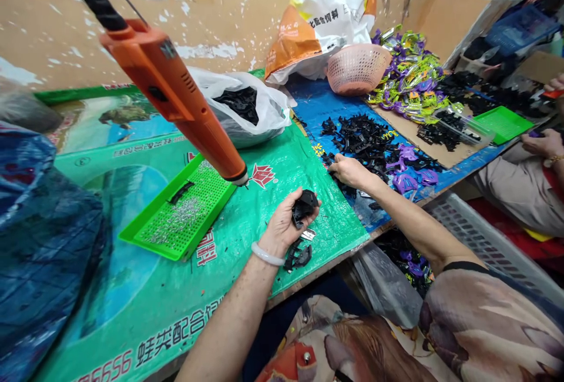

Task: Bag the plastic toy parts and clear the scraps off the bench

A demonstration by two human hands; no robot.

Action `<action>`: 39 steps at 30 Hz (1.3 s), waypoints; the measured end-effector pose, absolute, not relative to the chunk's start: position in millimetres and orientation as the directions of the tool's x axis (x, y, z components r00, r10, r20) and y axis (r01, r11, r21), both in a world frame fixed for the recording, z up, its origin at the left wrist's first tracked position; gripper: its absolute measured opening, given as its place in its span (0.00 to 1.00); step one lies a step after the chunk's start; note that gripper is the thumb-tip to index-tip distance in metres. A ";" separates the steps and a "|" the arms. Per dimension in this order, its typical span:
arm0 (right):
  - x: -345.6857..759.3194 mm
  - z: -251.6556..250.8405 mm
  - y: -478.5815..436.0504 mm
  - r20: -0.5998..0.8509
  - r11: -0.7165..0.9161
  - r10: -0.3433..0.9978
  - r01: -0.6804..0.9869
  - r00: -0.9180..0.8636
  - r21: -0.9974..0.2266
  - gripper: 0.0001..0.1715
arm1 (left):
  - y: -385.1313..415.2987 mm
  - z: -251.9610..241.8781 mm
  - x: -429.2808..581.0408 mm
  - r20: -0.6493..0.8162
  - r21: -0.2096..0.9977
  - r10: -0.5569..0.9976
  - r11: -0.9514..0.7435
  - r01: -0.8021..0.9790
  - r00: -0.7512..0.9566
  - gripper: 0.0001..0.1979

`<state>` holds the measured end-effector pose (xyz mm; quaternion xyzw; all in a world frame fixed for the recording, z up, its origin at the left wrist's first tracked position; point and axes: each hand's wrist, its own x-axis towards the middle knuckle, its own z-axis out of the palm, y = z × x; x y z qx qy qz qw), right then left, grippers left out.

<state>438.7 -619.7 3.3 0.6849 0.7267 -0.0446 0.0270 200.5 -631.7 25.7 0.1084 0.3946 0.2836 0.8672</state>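
My left hand (284, 220) is closed around a black plastic part (304, 208) above the front of the green sheet (251, 235). More black pieces (299, 254) lie on the sheet just below that wrist, which wears a pale bangle. Reaching to the right, my right hand (350, 171) has its fingers pinched at the near left edge of a heap of black plastic parts (363, 138). What those fingertips hold, if anything, is hidden. An orange electric screwdriver (176, 100) hangs on its cable, its tip left of my left hand.
A green tray (176, 217) of small screws stands beneath the screwdriver. Behind it slumps a white bag (268, 109) with black parts. Purple pieces (405, 182), a pink basket (359, 69) and a purple-and-yellow pile (409, 76) are to the right. Another person's hand (546, 144) shows far right.
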 end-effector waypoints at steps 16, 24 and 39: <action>414.3 18.0 -666.2 -0.378 -0.187 0.873 -0.504 0.308 -0.843 0.19 | -630.6 22.5 205.9 -0.582 0.343 0.656 0.734 -0.586 0.481 0.11; 309.4 -2.5 -672.9 -0.405 -0.100 0.839 -0.628 0.364 -0.772 0.28 | -629.3 8.7 211.3 -0.485 0.465 0.813 0.552 -0.692 0.322 0.09; 276.9 -36.7 -645.8 -0.236 0.142 0.897 -0.750 0.373 -0.646 0.17 | -643.8 -18.3 202.9 0.535 0.492 0.713 -0.700 0.518 0.454 0.32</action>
